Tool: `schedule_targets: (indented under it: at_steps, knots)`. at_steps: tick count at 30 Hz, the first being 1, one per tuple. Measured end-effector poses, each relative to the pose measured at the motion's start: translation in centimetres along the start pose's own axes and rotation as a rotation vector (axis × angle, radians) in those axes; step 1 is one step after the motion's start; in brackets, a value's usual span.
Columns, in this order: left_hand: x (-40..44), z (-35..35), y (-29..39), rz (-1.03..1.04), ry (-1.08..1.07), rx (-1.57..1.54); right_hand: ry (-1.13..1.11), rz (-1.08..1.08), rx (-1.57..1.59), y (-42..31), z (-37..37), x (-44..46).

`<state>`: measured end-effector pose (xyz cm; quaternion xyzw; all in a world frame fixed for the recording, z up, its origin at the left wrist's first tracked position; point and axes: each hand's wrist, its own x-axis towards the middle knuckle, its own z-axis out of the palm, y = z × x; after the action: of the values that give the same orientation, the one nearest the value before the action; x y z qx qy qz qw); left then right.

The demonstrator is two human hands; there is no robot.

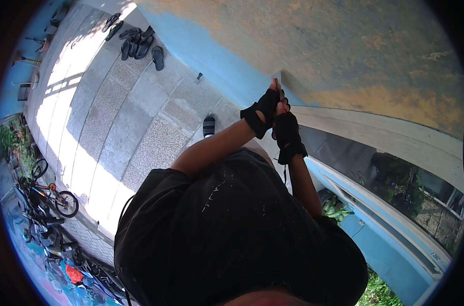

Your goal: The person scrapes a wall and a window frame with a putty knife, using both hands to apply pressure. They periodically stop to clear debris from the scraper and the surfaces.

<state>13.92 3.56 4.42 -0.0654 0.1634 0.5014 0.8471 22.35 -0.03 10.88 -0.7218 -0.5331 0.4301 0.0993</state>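
A thin, flat-bladed tool [279, 87] touches the painted wall [344, 56] near its lower edge. My left hand [265, 109], in a black fingerless glove, is closed at the tool, its fingertips beside the blade. Just below and to the right, my right hand [287, 130], gloved the same way, is closed around the tool's lower part. The two hands are close together and hide most of the handle. Blue paint and brown, patchy areas cover the wall.
Below the wall runs a pale ledge [385, 127] above a window [395, 173]. Several dark sandals [137, 43] lie on the paved floor [160, 135] at upper left. A bicycle [66, 204] and motorbikes [45, 234] stand at lower left. A light-blue panel [390, 255] is at lower right.
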Motion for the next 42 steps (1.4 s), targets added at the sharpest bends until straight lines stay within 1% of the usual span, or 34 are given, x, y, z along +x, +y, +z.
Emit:
schedule_targets:
  at_steps: [1,3,4,6,10,12,13,15,16,17,18,19,21,22,23,24,25,26,28,29,31,32,33,35,36,37,38,39,40,42]
  knots:
    - [-0.4,0.3,-0.1,0.007,0.005,-0.007,-0.008,-0.001,-0.006,0.8,0.3,0.1]
    - [-0.9,1.2,0.2,-0.026,0.000,-0.032,0.067,-0.152,-0.010,2.5,1.0,1.0]
    - [-0.8,1.1,0.6,-0.021,0.002,-0.036,0.062,-0.154,-0.013,2.8,1.5,1.3]
    - [-0.8,0.6,1.1,-0.069,-0.015,-0.069,0.340,-0.453,-0.101,2.6,2.7,1.2]
    - [-1.4,1.2,1.1,-0.104,-0.017,-0.046,0.287,-0.381,-0.099,2.4,2.2,0.5]
    - [-1.3,1.6,1.0,-0.098,0.119,-0.021,-0.013,-0.241,-0.187,1.9,1.1,0.2]
    - [-0.8,1.3,1.4,-0.096,0.114,-0.017,-0.009,-0.246,-0.186,1.1,1.0,0.8]
    - [0.2,0.0,2.4,0.039,0.121,-0.044,-0.074,-0.034,0.045,-2.7,0.8,1.0]
    - [0.4,-0.4,3.1,0.045,0.112,-0.082,-0.072,-0.027,0.043,-1.5,1.4,1.5]
    - [0.6,-1.0,2.6,0.042,0.112,-0.085,0.043,-0.320,-0.230,0.5,2.5,2.4]
    - [0.7,-1.7,2.4,0.007,0.052,-0.079,0.163,-0.620,-0.498,0.5,3.1,2.9]
    - [0.8,-2.5,2.2,-0.026,-0.003,-0.078,0.159,-0.624,-0.498,0.9,3.0,2.6]
    - [-1.2,0.5,2.0,-0.049,0.019,-0.039,-0.004,0.018,0.091,-0.4,1.8,-0.3]
    - [-1.5,1.3,2.0,-0.100,0.065,-0.030,-0.057,0.036,0.072,-2.5,0.6,-1.4]
    - [-1.6,1.6,1.9,-0.156,0.111,-0.021,-0.059,0.038,0.074,-1.7,1.3,-0.9]
    - [-1.4,1.1,2.1,-0.066,0.071,0.023,-0.020,-0.012,0.011,-0.5,2.1,-0.2]
    - [-1.1,0.7,2.3,-0.074,0.069,0.024,0.021,-0.060,-0.053,0.7,2.7,0.4]
    - [-1.0,0.4,2.3,-0.072,0.056,0.005,0.026,-0.051,-0.052,0.8,2.6,0.4]
    - [-1.0,0.1,1.2,-0.080,0.049,-0.019,0.053,-0.108,0.018,0.9,2.3,-0.2]
    - [-1.0,0.7,0.8,-0.095,0.086,-0.013,0.055,-0.102,0.025,0.8,1.9,-0.6]
    - [-1.0,1.3,0.3,-0.111,0.115,0.002,-0.045,0.001,0.010,0.6,0.1,-0.8]
    - [-0.8,1.2,0.2,-0.096,0.121,-0.022,-0.052,-0.122,-0.171,1.0,-0.2,-0.4]
    - [-0.6,1.0,0.1,-0.082,0.130,-0.049,-0.047,-0.128,-0.168,1.4,0.2,-0.2]
    - [-0.1,0.6,0.4,-0.052,0.127,-0.045,0.147,-0.392,-0.102,2.1,1.3,0.0]
    - [-0.1,0.4,0.3,-0.028,0.132,-0.050,0.199,-0.325,-0.026,2.2,1.8,0.0]
    - [-0.1,0.4,-0.2,-0.039,0.136,-0.049,0.203,-0.315,-0.024,3.1,1.6,0.4]
    - [-0.3,1.0,-0.6,-0.046,0.143,-0.023,0.129,-0.294,-0.069,4.4,1.1,0.7]
    - [-0.3,1.4,-0.8,-0.051,0.144,0.009,0.060,-0.280,-0.110,2.6,0.4,-0.1]
    - [-0.3,1.7,-1.2,-0.055,0.136,0.017,-0.055,0.072,0.115,0.6,-1.2,-1.0]
    - [-0.3,1.8,-1.9,0.010,0.140,0.046,-0.049,0.085,0.148,0.8,-1.6,-1.3]
